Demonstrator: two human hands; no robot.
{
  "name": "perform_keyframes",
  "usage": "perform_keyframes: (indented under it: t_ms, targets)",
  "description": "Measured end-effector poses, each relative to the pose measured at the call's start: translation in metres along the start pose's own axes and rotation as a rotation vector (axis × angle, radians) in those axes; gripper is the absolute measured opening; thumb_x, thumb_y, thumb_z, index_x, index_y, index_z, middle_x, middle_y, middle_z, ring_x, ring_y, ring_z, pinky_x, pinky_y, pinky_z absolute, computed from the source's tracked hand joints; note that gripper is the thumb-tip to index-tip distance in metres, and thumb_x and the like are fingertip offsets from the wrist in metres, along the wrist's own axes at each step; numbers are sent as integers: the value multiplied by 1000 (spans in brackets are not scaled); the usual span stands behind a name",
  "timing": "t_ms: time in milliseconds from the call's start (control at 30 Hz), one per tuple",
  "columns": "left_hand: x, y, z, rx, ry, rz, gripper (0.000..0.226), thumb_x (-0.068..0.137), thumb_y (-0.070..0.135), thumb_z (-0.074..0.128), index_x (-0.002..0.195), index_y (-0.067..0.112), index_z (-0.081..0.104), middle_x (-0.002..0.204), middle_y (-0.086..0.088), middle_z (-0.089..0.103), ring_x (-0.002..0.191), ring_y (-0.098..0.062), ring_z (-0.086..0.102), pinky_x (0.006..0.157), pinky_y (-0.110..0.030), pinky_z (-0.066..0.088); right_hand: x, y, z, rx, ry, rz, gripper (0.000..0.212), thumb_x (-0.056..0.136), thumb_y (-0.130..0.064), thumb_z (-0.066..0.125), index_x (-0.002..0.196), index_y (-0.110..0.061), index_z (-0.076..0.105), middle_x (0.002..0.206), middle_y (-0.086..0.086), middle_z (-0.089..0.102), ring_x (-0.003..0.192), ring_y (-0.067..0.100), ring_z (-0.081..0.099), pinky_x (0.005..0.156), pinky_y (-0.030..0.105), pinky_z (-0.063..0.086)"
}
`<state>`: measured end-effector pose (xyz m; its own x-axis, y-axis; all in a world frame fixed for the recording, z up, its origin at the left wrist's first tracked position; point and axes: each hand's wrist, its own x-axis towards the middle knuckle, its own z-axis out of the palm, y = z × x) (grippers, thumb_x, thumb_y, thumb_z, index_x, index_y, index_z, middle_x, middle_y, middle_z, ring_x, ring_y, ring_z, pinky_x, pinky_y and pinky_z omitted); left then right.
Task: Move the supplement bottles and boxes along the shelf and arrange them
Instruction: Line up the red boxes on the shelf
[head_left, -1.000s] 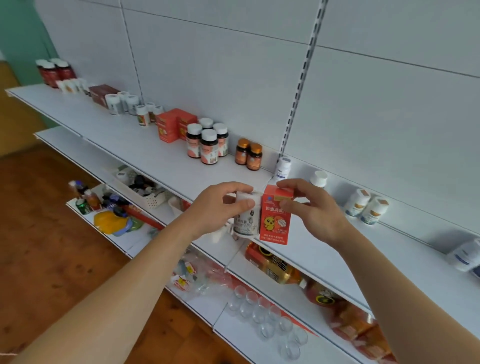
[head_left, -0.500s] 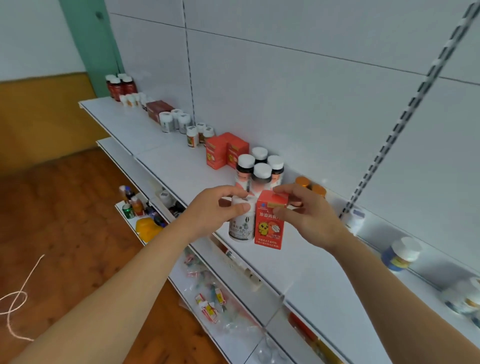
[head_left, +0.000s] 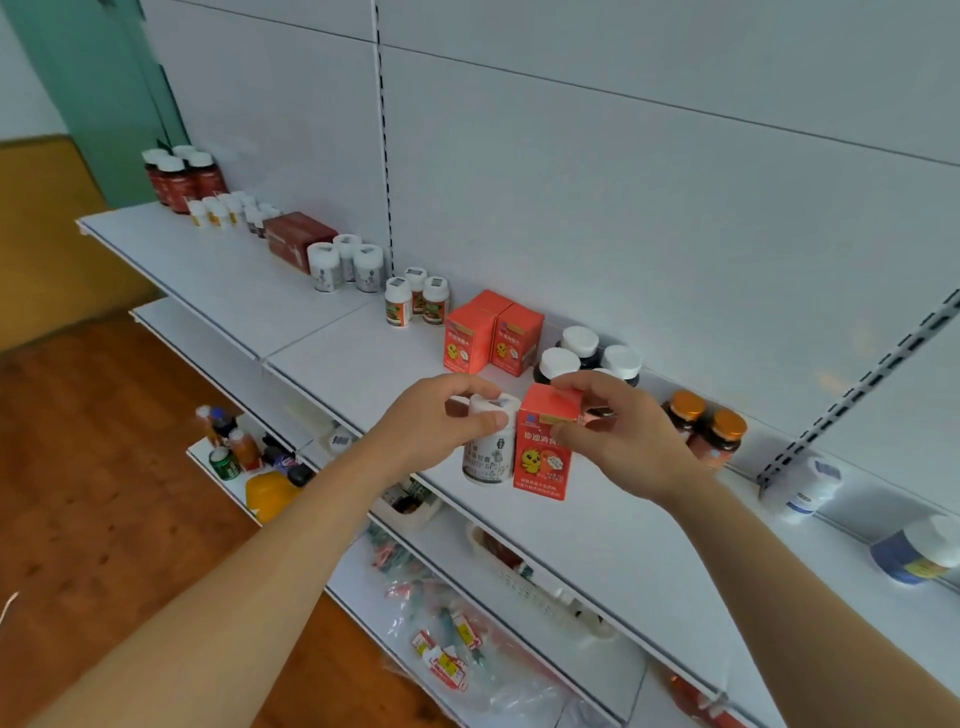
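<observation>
Now my left hand (head_left: 431, 421) grips the white bottle (head_left: 488, 447), my right hand (head_left: 618, 426) the orange box (head_left: 543, 452). Both have travelled leftward; matching orange boxes (head_left: 491, 338) sit just beyond my fingers, so placement looks close.

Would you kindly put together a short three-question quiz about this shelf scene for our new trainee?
1. True or false: the left hand grips the white bottle near its cap.
2. Which item does the right hand hold? A) an orange-capped jar B) the orange-red box with a chick picture C) a blue tub
3. Fill in: the two matching boxes at the back of the shelf stand ____ of the held box in the picture.

Key: 1 true; 2 B; 3 left
</observation>
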<state>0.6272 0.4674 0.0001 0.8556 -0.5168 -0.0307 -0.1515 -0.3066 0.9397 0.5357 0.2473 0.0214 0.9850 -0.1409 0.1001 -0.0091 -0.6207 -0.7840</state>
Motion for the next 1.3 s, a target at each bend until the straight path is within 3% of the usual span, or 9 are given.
perform_keyframes:
  t_ms: [200,300,500,633,867,1033,1300]
  targets:
    - [30,-20,-44,10,-22,1,24,83,31,76,106,33,70,103,12,70,93,-6,67,86,-37,58,40,-16,32,-140,24,-69,42,78,-24,77,117,-30,63,108,-13,64,96,5,62,83,25,55]
    - [53,-23,-65,41,-11,10,26,83,33,75,108,33,68,107,13,69,96,-6,66,85,-37,58,70,-19,40,-211,52,-92,37,76,-22,78,108,-29,62,105,-9,62,92,8,63,82,23,52]
    - [95,-24,-88,111,13,56,32,82,34,76,113,35,64,114,17,63,98,0,62,76,-18,48,128,-9,48,-457,146,-159,38,75,-27,78,111,-23,65,99,-17,59,101,15,48,77,19,30]
    - [121,-31,-103,142,8,52,32,82,36,76,111,38,63,114,18,63,97,3,62,81,-23,51,156,4,56,-550,117,-141,39,77,-23,74,115,-19,64,109,-7,65,102,22,51,75,20,26]
    - [165,-47,-126,150,-100,89,31,81,38,75,111,35,65,115,20,62,100,4,60,83,-23,50,181,7,76,-623,136,25,40,80,-22,68,118,-18,60,111,-2,62,101,23,56,77,33,46]
    - [190,-53,-141,158,-230,145,32,82,39,75,111,35,65,115,17,62,100,6,59,78,-13,43,174,9,95,-659,184,145,41,83,-19,66,122,-17,58,118,2,60,99,27,61,76,37,49]
    - [205,-61,-151,186,-330,213,32,83,37,74,113,33,64,114,19,61,100,10,57,71,-1,40,171,13,122,-755,326,67,34,71,-1,75,102,-5,63,114,12,60,66,37,64,46,39,51]
